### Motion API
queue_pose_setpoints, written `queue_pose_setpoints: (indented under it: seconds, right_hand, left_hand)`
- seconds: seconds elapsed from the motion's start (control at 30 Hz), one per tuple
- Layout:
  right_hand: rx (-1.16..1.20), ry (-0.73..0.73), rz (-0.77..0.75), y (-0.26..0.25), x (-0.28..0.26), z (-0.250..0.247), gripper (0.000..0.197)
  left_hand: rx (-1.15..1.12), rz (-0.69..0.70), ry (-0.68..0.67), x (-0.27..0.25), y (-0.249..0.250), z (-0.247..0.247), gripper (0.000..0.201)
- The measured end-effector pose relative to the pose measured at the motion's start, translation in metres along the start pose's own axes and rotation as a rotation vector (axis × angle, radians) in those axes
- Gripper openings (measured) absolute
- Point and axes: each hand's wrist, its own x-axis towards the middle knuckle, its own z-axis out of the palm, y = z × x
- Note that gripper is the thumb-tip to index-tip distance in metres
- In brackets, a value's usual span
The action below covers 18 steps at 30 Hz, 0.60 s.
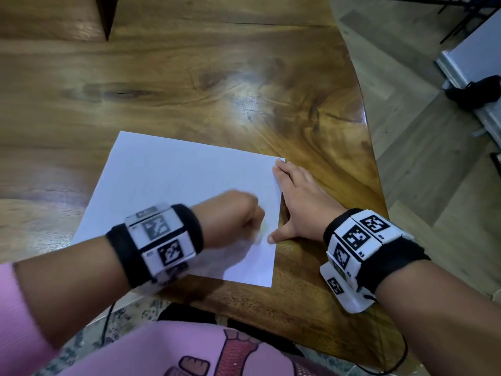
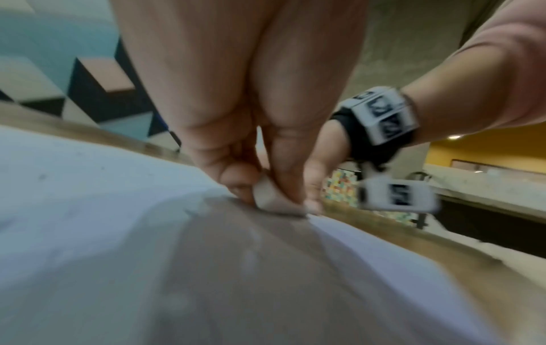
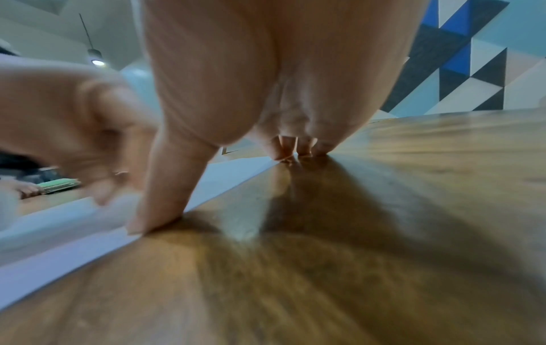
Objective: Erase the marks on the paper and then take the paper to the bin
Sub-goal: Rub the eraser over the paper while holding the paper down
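A white sheet of paper (image 1: 173,185) lies flat on the wooden table (image 1: 189,85), near its right front edge. Only faint specks show on it. My left hand (image 1: 244,213) is curled over the sheet's lower right part and pinches a small pale eraser (image 2: 273,200), whose end touches the paper (image 2: 88,221). The hand is blurred in the head view. My right hand (image 1: 292,202) lies flat along the sheet's right edge, fingers straight, thumb (image 3: 156,205) pressed on the paper's border (image 3: 73,252) and fingertips (image 3: 298,147) on the wood.
The table's curved right edge (image 1: 363,126) drops to a wooden floor with a black object (image 1: 477,90) by a white wall base. A dark triangular notch (image 1: 107,14) cuts the tabletop at the far left. A black cable (image 1: 390,367) hangs below the front edge.
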Motion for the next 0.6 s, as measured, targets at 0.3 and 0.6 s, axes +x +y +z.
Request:
queue_pose_setpoints:
  seconds: [0.3, 0.6]
  right_hand:
    - [0.013, -0.005, 0.010, 0.001, -0.001, 0.000, 0.133]
    - [0.010, -0.014, 0.015, -0.001, -0.001, -0.001, 0.133]
  left_hand:
    - [0.053, 0.039, -0.108, -0.023, -0.001, 0.007, 0.005]
    - [-0.008, -0.165, 0.222, -0.009, -0.024, -0.013, 0.011]
